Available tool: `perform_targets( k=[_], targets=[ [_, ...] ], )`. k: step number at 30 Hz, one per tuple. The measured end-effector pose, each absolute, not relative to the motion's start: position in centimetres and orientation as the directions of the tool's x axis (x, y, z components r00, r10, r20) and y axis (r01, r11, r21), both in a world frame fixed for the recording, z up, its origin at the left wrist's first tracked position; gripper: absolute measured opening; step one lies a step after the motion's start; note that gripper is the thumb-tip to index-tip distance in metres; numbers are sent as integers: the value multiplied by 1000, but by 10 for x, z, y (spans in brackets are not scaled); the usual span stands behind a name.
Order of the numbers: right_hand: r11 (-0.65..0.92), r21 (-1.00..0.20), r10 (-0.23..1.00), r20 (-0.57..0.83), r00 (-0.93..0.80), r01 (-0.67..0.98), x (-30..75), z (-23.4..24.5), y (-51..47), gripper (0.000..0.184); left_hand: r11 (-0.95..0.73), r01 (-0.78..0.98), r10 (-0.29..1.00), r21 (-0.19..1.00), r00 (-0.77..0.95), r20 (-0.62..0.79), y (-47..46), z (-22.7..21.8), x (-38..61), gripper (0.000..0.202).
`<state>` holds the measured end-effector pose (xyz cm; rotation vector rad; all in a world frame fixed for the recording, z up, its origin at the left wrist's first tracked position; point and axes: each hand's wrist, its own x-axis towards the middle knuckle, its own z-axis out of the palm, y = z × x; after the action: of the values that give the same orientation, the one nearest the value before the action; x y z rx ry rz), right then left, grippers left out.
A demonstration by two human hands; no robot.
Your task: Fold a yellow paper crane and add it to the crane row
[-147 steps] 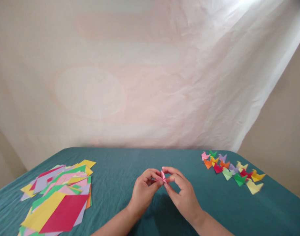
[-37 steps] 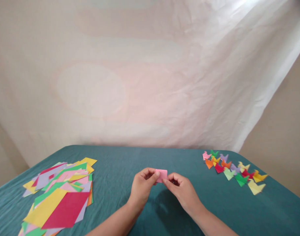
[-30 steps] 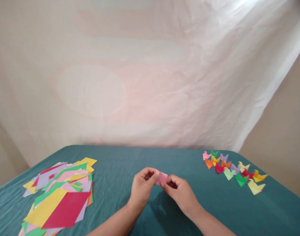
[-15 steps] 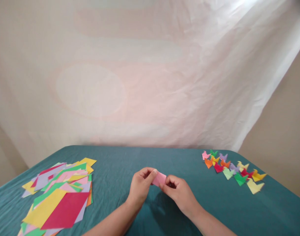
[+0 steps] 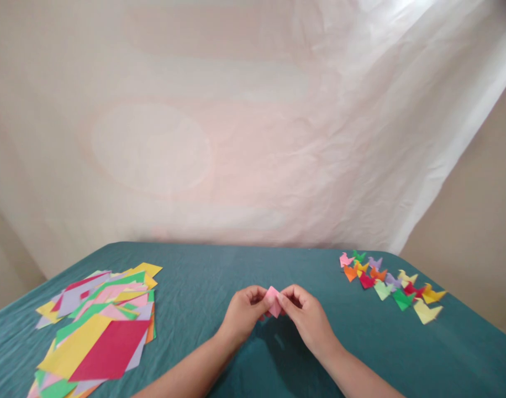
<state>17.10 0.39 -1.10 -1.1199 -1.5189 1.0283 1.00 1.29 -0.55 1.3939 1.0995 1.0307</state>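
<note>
Between my two hands is a small folded piece of pink paper, held just above the table and turned so that a corner points up. My left hand pinches its left side between thumb and fingers. On the right side, my right hand grips it the same way, with both thumbs on the near face. The thumbs nearly meet and cover part of the paper, and the fingertips behind it are mostly hidden.
A loose pile of coloured paper sheets spreads over the left of the green-covered table. Several folded paper birds stand in rows at the right. A pale cloth hangs behind the table.
The pink paper has been turned from lying flat-edged to standing on a corner. My right hand has shifted its grip upward, and the hands have come closer together.
</note>
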Motion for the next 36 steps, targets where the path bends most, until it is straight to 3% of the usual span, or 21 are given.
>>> perform_targets(
  k=[5,12,19,25,36],
  targets=[
    [219,-962,974,206,-92,164,169,-11,4,29,26,59,961,998,272,-41,11,-12,12,16],
    [235,-936,970,207,-129,261,174,-9,8,25,-93,296,977,951,210,30,2,-9,15,7],
    [276,-901,956,221,-194,334,175,-14,11,32,-118,159,992,980,58,110,13,-7,9,19],
    [307,-894,946,250,-207,325,168,-15,4,33,16,6,987,1000,158,-17,18,-13,7,32],
    [306,-890,942,232,-245,337,167,-12,5,35,-29,-40,999,999,21,30,20,-7,2,27]
  ],
)
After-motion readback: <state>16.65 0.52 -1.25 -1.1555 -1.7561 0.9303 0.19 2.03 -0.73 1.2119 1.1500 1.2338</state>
